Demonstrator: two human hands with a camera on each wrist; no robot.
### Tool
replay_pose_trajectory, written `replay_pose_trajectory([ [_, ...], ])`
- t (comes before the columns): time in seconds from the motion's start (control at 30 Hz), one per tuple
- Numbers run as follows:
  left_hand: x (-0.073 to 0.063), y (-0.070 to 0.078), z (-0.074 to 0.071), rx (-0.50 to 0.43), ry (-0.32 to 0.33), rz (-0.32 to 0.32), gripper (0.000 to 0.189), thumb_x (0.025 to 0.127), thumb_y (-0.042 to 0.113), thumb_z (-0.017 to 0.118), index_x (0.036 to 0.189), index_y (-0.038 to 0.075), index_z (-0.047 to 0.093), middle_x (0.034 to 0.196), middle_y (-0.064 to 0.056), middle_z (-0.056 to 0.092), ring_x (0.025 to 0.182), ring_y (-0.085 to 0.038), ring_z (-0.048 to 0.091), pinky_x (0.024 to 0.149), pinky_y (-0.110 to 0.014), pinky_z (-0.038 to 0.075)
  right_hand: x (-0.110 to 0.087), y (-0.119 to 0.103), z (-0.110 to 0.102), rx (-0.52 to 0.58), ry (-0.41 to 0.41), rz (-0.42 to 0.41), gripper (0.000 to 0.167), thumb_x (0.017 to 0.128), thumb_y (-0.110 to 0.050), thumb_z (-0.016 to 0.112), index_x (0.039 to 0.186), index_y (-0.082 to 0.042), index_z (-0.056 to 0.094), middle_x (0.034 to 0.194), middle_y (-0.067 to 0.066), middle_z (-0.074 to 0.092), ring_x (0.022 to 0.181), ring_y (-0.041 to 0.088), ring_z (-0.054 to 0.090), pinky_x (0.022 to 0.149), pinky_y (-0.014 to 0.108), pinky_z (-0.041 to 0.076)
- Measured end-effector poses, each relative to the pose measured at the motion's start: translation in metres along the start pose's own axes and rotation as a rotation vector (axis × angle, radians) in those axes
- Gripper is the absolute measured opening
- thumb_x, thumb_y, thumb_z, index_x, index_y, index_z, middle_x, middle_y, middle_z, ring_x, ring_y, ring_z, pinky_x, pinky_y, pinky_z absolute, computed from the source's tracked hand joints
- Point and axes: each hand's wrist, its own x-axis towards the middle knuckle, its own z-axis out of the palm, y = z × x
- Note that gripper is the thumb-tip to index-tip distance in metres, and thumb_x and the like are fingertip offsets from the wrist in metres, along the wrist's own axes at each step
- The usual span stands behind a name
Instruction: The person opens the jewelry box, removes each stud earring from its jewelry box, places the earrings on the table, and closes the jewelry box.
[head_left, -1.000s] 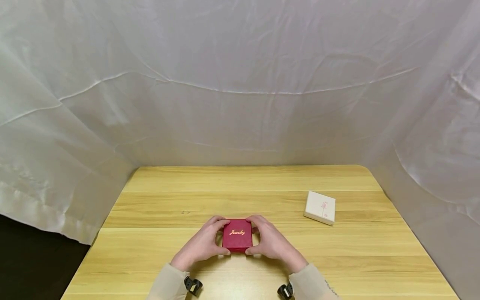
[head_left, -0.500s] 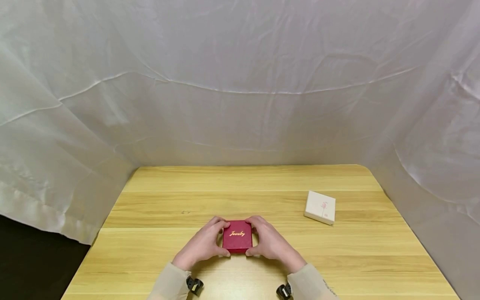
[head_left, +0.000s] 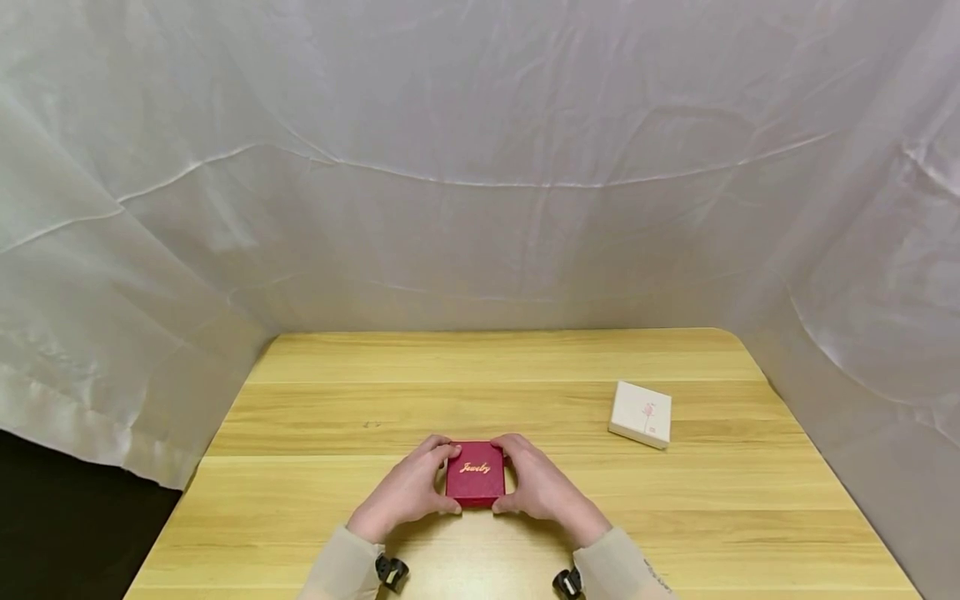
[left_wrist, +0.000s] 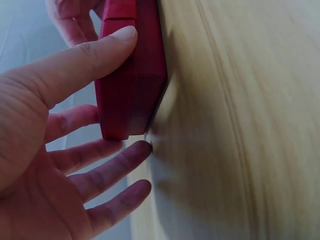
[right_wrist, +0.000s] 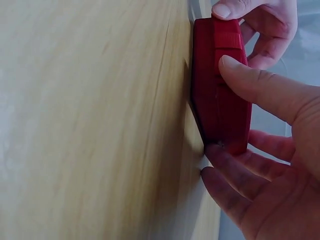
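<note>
A small square red jewelry box (head_left: 476, 483), with "Jewelry" in gold script on its lid, sits closed on the wooden table between both hands. My left hand (head_left: 411, 486) grips its left side, thumb at the front edge and index finger on the back left corner. Mirroring that, my right hand (head_left: 545, 486) holds the right side, its thumb on the front edge near a ribbed red tab (right_wrist: 228, 40). In the left wrist view the thumb (left_wrist: 95, 62) lies along the front face of the box, and the lower fingers spread beside its end.
A flat white box (head_left: 640, 414) with a pink flower print lies farther back on the right of the table (head_left: 420, 358). Pale cloth (head_left: 480, 250) hangs behind the table and along both sides. Black wrist devices (head_left: 391, 572) are strapped over both sleeves.
The red box and both hands have shifted very slightly toward the person. The grip stays much the same, and the white box has not moved.
</note>
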Motion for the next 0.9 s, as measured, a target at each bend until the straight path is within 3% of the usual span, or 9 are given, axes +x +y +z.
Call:
replay_pose_trajectory([
  [0.13,-0.0017,0.0013,-0.0017,-0.012,-0.020,-0.014,0.080,0.071,0.031,0.089,0.135,-0.002,0.055,0.136,-0.011,0.049,0.116,-0.027,0.055,0.098,-0.047,0.047,0.0001,0.0009,-0.0004,0.003,-0.008,-0.001,0.084,0.065,-0.016,0.092,0.137,-0.005,0.050,0.133,0.008,0.053,0.121,0.028,0.052,0.104,0.047,0.041],
  [0.27,-0.0045,0.0035,-0.0032,-0.056,-0.031,-0.063,0.077,0.080,0.038,0.081,0.139,0.000,0.051,0.137,-0.015,0.048,0.109,-0.027,0.058,0.093,-0.047,0.050,-0.0010,0.0027,-0.0017,0.019,-0.024,0.014,0.087,0.067,-0.023,0.091,0.140,-0.003,0.048,0.137,0.012,0.049,0.125,0.031,0.049,0.105,0.051,0.040],
  [0.47,-0.0072,0.0077,-0.0027,-0.119,0.003,-0.103,0.059,0.091,0.029,0.071,0.138,-0.001,0.052,0.119,-0.013,0.058,0.095,-0.021,0.061,0.082,-0.042,0.053,-0.0041,0.0039,-0.0038,0.049,-0.015,0.030,0.067,0.088,-0.028,0.074,0.142,0.000,0.046,0.139,0.020,0.049,0.126,0.037,0.048,0.104,0.055,0.039],
  [0.63,-0.0054,0.0072,-0.0015,-0.144,-0.001,-0.084,0.053,0.092,0.019,0.070,0.136,-0.003,0.051,0.104,-0.009,0.066,0.090,-0.019,0.064,0.080,-0.038,0.054,-0.0048,0.0031,-0.0043,0.047,0.017,0.031,0.055,0.092,-0.018,0.069,0.139,0.002,0.049,0.115,0.014,0.060,0.102,0.027,0.059,0.088,0.041,0.051],
  [0.73,-0.0041,0.0055,-0.0005,-0.151,-0.009,-0.075,0.052,0.091,0.016,0.070,0.136,-0.002,0.051,0.099,-0.007,0.067,0.088,-0.017,0.064,0.078,-0.036,0.054,-0.0041,0.0031,-0.0041,0.060,0.015,0.048,0.055,0.091,-0.016,0.071,0.138,0.002,0.050,0.103,0.009,0.061,0.089,0.021,0.058,0.074,0.033,0.050],
  [0.9,-0.0031,0.0047,0.0002,-0.144,-0.004,-0.067,0.052,0.091,0.016,0.070,0.136,-0.002,0.050,0.097,-0.006,0.067,0.088,-0.018,0.063,0.078,-0.036,0.054,-0.0036,0.0034,-0.0032,0.086,0.002,0.071,0.054,0.092,-0.015,0.069,0.139,0.000,0.049,0.103,0.008,0.064,0.084,0.014,0.059,0.073,0.032,0.051],
])
